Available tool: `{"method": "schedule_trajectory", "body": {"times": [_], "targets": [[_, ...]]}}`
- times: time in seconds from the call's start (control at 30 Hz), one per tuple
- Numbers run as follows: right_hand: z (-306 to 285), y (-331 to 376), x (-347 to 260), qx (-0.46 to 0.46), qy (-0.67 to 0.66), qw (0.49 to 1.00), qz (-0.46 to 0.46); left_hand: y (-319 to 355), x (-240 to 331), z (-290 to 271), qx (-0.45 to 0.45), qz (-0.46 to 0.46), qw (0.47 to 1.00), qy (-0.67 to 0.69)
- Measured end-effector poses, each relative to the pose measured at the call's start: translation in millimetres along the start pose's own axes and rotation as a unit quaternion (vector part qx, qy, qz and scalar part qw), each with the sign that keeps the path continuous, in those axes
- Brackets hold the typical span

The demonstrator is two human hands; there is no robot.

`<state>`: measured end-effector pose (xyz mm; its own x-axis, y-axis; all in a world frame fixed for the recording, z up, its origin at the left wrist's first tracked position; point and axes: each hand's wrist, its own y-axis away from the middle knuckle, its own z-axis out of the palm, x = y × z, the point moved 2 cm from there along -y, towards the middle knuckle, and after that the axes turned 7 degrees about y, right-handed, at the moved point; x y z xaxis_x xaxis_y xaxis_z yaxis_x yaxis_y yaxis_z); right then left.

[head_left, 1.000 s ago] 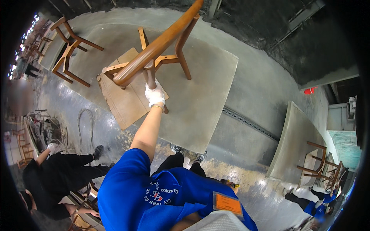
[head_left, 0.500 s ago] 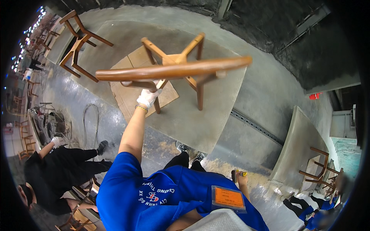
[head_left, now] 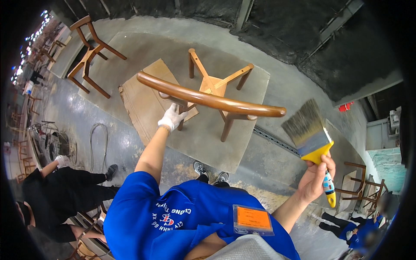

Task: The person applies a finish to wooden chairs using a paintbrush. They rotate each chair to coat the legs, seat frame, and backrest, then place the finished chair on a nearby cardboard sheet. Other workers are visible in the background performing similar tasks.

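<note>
My left hand (head_left: 172, 118), in a white glove, is closed on a post of a brown wooden chair frame (head_left: 212, 100) below its long curved back rail. The frame has a cross-shaped seat support, with no seat pad on it. It stands on a broad grey panel (head_left: 203, 149), over one side of a flat cardboard sheet (head_left: 143, 93). Out to the right, my bare right hand (head_left: 313, 180) grips a wide paintbrush (head_left: 318, 152) by its yellow handle. The dark bristles point up and away, apart from the chair frame.
Another wooden chair frame (head_left: 89, 56) stands at the far left. A person in black (head_left: 65, 195) with a white glove works at my left, near a coiled hose (head_left: 99, 130). More chair frames (head_left: 357, 182) and people in blue (head_left: 346, 232) are at the right.
My right hand has risen from low beside my body, bringing the paintbrush into full view. The chair frame has turned in my left hand's grip, its back rail shifting right.
</note>
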<state>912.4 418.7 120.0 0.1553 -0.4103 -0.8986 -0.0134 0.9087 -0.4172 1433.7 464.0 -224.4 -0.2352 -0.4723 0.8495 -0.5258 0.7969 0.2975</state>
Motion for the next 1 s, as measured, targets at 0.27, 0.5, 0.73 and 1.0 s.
{"method": "schedule_trajectory", "body": {"times": [0.27, 0.5, 0.73, 1.0], "targets": [[232, 39, -8, -0.217, 0.293, 0.900, -0.241, 157, -128, 3, 0.077, -0.137, 0.984, -0.086], [155, 30, -11, -0.028, 0.271, 0.935, -0.229, 322, -238, -32, -0.023, -0.274, 0.950, -0.147], [187, 66, 12, -0.068, 0.479, 0.821, -0.303, 381, -312, -57, -0.131, -0.377, 0.886, -0.237], [134, 74, 29, 0.134, 0.271, 0.932, -0.199, 303, -181, -63, -0.076, -0.204, 0.961, -0.172]]}}
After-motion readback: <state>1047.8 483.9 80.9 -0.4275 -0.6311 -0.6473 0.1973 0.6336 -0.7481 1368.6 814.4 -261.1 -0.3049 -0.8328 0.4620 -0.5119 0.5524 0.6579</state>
